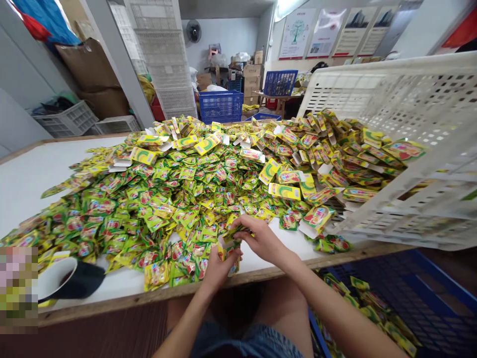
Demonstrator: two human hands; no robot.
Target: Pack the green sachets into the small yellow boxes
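Near the table's front edge, my left hand (219, 267) is closed around a small yellow carton (222, 244). Its thumb and fingers grip the carton's sides. My right hand (258, 239) is at the carton's upper end, with its fingers pinched on a small candy packet (235, 230) that is partly hidden by the fingers. Right behind both hands spreads a large heap of green and yellow packets (186, 174) with red fruit pictures. Small yellow cartons (285, 191), some with white flaps standing open, lie on the heap and to its right.
A white plastic crate (372, 209) lies tipped at the right, with cartons spilling from it. Below the table edge is a blue crate (428, 288) holding filled cartons. A dark mug (87, 278) stands front left. Blue crates (220, 105) and stacked white crates (167, 59) are behind.
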